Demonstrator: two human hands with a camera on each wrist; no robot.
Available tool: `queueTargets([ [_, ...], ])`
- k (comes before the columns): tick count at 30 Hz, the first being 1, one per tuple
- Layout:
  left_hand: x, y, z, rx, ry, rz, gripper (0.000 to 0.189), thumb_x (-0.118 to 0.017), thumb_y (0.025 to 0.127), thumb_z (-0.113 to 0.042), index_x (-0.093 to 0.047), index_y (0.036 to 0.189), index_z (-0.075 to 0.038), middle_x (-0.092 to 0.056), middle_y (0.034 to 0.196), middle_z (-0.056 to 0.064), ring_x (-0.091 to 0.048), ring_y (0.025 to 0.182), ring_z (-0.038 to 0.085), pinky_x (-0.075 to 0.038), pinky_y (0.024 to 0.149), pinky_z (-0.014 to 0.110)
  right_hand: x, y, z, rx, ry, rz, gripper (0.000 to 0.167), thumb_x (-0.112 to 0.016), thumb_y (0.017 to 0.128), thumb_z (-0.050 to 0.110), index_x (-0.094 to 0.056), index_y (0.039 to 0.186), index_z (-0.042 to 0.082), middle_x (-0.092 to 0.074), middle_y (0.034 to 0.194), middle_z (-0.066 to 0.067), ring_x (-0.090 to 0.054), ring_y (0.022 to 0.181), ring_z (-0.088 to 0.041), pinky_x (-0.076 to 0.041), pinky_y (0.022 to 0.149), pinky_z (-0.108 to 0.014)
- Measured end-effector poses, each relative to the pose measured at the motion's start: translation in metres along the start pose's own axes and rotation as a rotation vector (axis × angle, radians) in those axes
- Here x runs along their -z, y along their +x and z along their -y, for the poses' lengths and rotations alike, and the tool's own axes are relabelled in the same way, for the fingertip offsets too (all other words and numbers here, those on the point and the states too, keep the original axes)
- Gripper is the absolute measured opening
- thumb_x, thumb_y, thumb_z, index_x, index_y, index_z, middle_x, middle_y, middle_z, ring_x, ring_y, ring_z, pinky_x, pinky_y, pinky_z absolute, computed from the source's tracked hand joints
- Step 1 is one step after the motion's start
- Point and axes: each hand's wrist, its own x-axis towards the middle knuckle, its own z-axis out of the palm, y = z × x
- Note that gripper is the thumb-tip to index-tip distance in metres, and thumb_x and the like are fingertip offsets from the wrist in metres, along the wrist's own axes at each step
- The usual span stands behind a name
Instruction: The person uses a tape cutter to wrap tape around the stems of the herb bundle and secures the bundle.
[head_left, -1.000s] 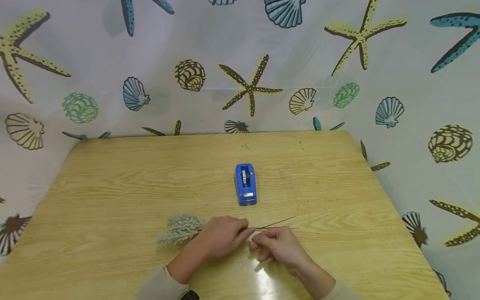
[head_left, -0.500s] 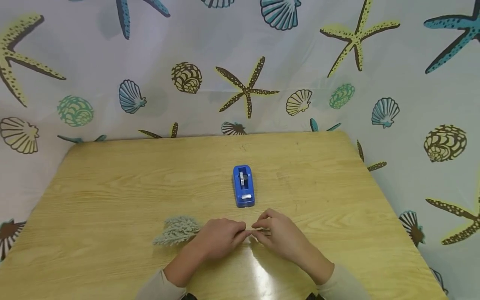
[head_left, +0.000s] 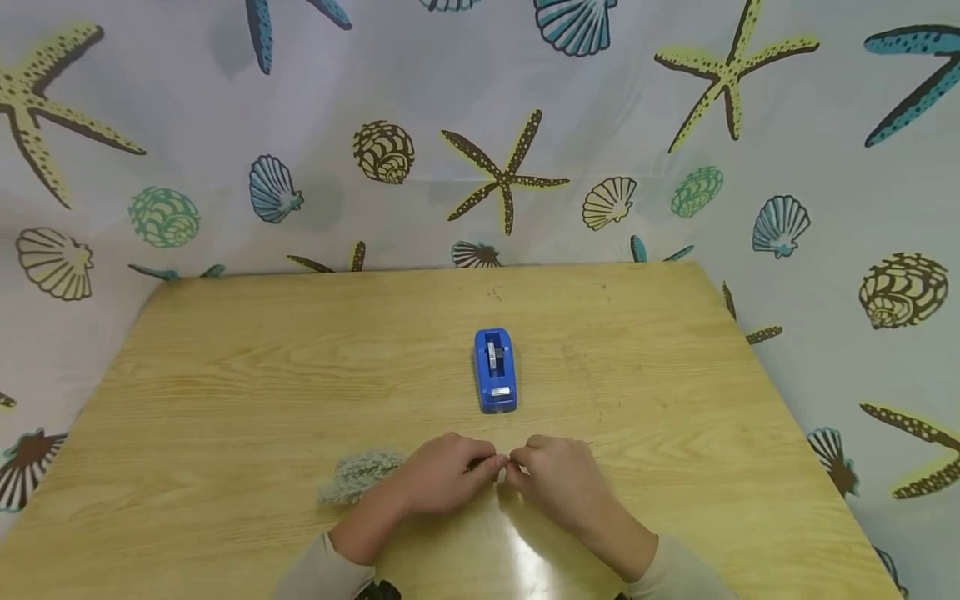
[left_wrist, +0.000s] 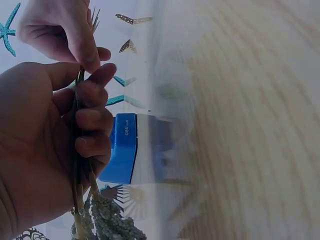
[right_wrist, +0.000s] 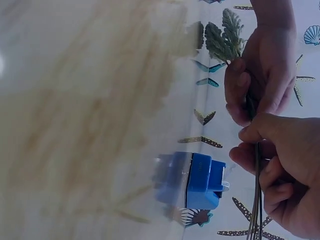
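A bunch of pale green dried sprigs [head_left: 362, 477] with long thin stems [right_wrist: 255, 205] lies across both hands. My left hand [head_left: 441, 475] has its fingers curled round the stems just beyond the leafy heads [left_wrist: 115, 220], as the left wrist view shows. Thumb and fingertips of my right hand [head_left: 564, 483] pinch the stems right beside the left fingertips. Below that pinch, in the right wrist view, the stem ends run past the curled right fingers. A small pale bit shows between the two hands; I cannot tell what it is.
A blue tape dispenser [head_left: 495, 371] stands on the wooden table [head_left: 300, 358] beyond the hands. Behind the table and along its sides hangs a white cloth [head_left: 420, 67] printed with shells and starfish.
My right hand has come in from beside the stems, closed its fingertips on them and turned over, so the stem ends are mostly covered. The left hand keeps its grip.
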Motion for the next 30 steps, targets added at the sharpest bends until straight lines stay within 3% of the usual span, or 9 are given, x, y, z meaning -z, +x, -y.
queueTargets([
  [5, 0.005, 0.003, 0.001, -0.023, -0.025, 0.017, 0.03, -0.051, 0.105, -0.035, -0.076, 0.101, -0.019, -0.062, 0.07, -0.012, -0.052, 0.062, 0.001, -0.046, 0.064, 0.023, 0.001, 0.002, 0.0, -0.014, -0.007, 0.003, 0.011, -0.083, 0.079, 0.023, -0.078, 0.071, 0.018, -0.062, 0.059, 0.011, -0.047, 0.047, 0.0, -0.037, 0.043, -0.015],
  [14, 0.003, 0.002, 0.004, -0.046, 0.016, -0.047, 0.022, -0.061, 0.1, -0.029, -0.079, 0.106, -0.019, -0.077, 0.098, -0.007, -0.069, 0.086, 0.004, -0.056, 0.075, 0.025, 0.008, 0.003, 0.002, -0.077, 0.013, 0.127, 0.01, -0.08, 0.084, 0.028, -0.08, 0.084, 0.018, -0.068, 0.07, 0.008, -0.061, 0.056, -0.005, -0.043, 0.046, -0.018],
  [20, 0.003, 0.002, 0.001, -0.07, 0.127, -0.088, 0.02, -0.063, 0.099, -0.028, -0.08, 0.104, -0.018, -0.077, 0.093, -0.005, -0.071, 0.082, 0.01, -0.056, 0.07, 0.026, 0.017, 0.005, 0.007, -0.12, -0.024, 0.284, 0.014, -0.071, 0.093, 0.03, -0.079, 0.094, 0.019, -0.068, 0.079, 0.006, -0.057, 0.056, -0.008, -0.039, 0.042, -0.022],
  [23, 0.002, 0.002, -0.001, -0.083, 0.188, -0.114, 0.018, -0.065, 0.097, -0.027, -0.08, 0.103, -0.018, -0.076, 0.088, -0.006, -0.069, 0.077, 0.01, -0.054, 0.066, 0.025, 0.019, 0.009, 0.007, -0.159, -0.037, 0.35, 0.011, -0.071, 0.092, 0.029, -0.079, 0.092, 0.022, -0.066, 0.075, 0.005, -0.049, 0.052, -0.007, -0.035, 0.04, -0.021],
  [26, -0.001, 0.002, -0.002, -0.098, 0.23, -0.137, 0.017, -0.066, 0.097, -0.027, -0.081, 0.101, -0.019, -0.075, 0.086, -0.006, -0.068, 0.074, 0.009, -0.053, 0.064, 0.023, 0.019, 0.011, 0.004, -0.195, -0.018, 0.372, 0.009, -0.074, 0.089, 0.029, -0.08, 0.088, 0.024, -0.063, 0.069, 0.006, -0.048, 0.051, -0.007, -0.037, 0.041, -0.023],
  [30, -0.004, 0.002, -0.001, -0.105, 0.259, -0.158, 0.016, -0.068, 0.095, -0.027, -0.081, 0.1, -0.019, -0.075, 0.085, -0.006, -0.068, 0.074, 0.008, -0.054, 0.063, 0.023, 0.018, 0.012, 0.0, -0.241, 0.047, 0.371, 0.007, -0.078, 0.085, 0.03, -0.081, 0.085, 0.024, -0.063, 0.067, 0.008, -0.057, 0.056, -0.009, -0.043, 0.044, -0.027],
])
